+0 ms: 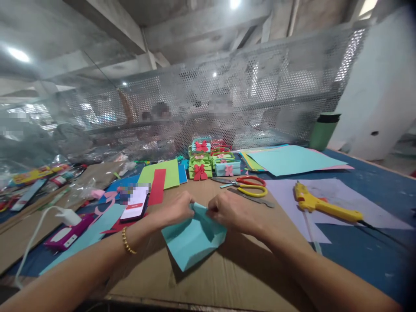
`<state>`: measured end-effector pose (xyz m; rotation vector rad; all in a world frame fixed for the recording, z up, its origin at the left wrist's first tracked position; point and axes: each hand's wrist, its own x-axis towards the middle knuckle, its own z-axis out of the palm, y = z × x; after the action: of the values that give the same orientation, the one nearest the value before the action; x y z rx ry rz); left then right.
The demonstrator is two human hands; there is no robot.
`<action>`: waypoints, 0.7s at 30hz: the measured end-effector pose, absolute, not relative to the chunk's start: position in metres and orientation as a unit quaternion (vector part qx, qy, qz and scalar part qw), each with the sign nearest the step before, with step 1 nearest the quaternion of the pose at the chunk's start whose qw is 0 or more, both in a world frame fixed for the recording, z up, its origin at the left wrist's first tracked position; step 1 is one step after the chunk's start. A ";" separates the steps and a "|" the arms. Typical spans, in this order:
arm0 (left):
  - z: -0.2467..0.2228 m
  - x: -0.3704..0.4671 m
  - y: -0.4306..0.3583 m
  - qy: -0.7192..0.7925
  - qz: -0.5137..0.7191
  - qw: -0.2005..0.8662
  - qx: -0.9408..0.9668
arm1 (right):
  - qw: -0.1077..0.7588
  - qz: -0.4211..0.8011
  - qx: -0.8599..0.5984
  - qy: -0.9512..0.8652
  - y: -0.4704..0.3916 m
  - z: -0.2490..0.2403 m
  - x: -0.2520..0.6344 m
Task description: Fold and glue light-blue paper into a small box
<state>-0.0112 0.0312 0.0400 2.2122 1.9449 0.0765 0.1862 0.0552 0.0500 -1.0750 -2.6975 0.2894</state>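
A light blue paper piece (191,245), creased and partly folded, is held over a brown cardboard sheet (146,273). My left hand (177,210) pinches its upper left edge, fingers closed. On the upper right edge, my right hand (229,212) grips the same paper with its fingers curled in. Just beyond the right hand lie scissors (251,186) with red and yellow handles and a flat metal blade (251,197). Small folded paper bags (200,169) in green, blue and red, with paper bows, stand in a group at the back of the cardboard.
A yellow glue gun (325,208) rests on lilac paper (344,195) at right, its cord trailing off. Behind it are stacked coloured sheets (289,159) and a green bottle (324,132). A phone (134,206), red strip (157,186) and purple device (69,232) lie left.
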 end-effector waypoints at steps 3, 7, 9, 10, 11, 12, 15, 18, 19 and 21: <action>0.039 -0.005 0.028 0.670 0.013 0.041 0.741 | 0.109 0.099 -0.369 -0.918 0.053 0.054 0.187; 0.039 0.003 0.025 0.675 -0.012 -0.012 0.737 | 0.109 0.102 -0.367 -0.918 0.051 0.056 0.188; 0.039 0.006 0.025 0.676 -0.024 -0.024 0.736 | 0.109 0.101 -0.369 -0.918 0.051 0.056 0.188; 0.039 0.007 0.025 0.675 -0.029 -0.025 0.737 | 0.109 0.099 -0.370 -0.917 0.052 0.056 0.188; 0.039 0.007 0.025 0.674 -0.032 -0.022 0.738 | 0.109 0.098 -0.371 -0.917 0.052 0.055 0.189; 0.040 0.007 0.024 0.670 -0.035 -0.016 0.741 | 0.109 0.096 -0.371 -0.917 0.053 0.055 0.189; 0.047 0.001 0.024 0.651 -0.037 0.024 0.757 | 0.107 0.092 -0.371 -0.918 0.055 0.053 0.189; 0.059 -0.007 0.025 0.620 -0.035 0.085 0.779 | 0.106 0.085 -0.373 -0.918 0.056 0.052 0.189; 0.063 -0.008 0.025 0.605 -0.032 0.107 0.788 | 0.106 0.083 -0.375 -0.917 0.056 0.052 0.189; 0.071 -0.009 0.029 0.569 -0.023 0.147 0.809 | 0.105 0.080 -0.379 -0.916 0.055 0.053 0.188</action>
<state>-0.0090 0.0286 0.0706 2.3287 1.6372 -0.0675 0.1877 0.0552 0.0530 -1.1164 -2.7007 0.2348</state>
